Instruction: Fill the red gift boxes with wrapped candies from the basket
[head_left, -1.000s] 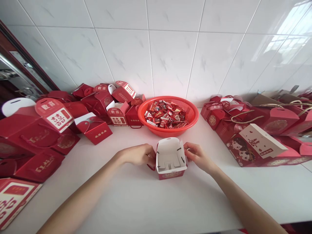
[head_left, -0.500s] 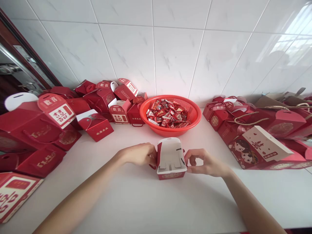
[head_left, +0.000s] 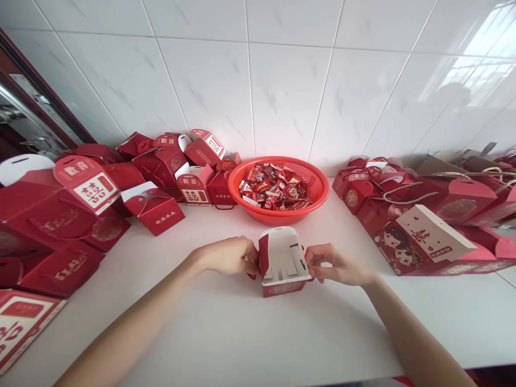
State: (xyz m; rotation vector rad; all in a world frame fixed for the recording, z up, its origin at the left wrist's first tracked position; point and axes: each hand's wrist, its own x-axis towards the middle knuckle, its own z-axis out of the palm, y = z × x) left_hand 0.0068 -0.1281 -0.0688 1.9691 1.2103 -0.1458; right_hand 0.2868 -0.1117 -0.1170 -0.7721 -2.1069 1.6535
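A small red gift box (head_left: 282, 289) with a white inside stands on the white counter, its top open and its back flap raised. My left hand (head_left: 236, 256) is closed at the box's left side, fingers curled against it. A bit of red cord handle (head_left: 252, 276) shows below those fingers. On the other side my right hand (head_left: 336, 264) has its thumb and forefinger pinched at the box's right wall, near a red cord end. The fingertips of the left hand are partly hidden. Two dark cord pieces show on the inner right wall.
Behind the box sits a red plastic basket (head_left: 278, 216) of wrapped candies (head_left: 278, 188). Red gift boxes (head_left: 60, 215) are piled at the left, and more boxes (head_left: 423, 242) with rope handles at the right. A tiled wall (head_left: 290, 97) closes off the back.
The right hand's fingers have closed in on the box's right side, and the box has turned slightly. My left hand stays at its left side. The whole view has shifted a little.
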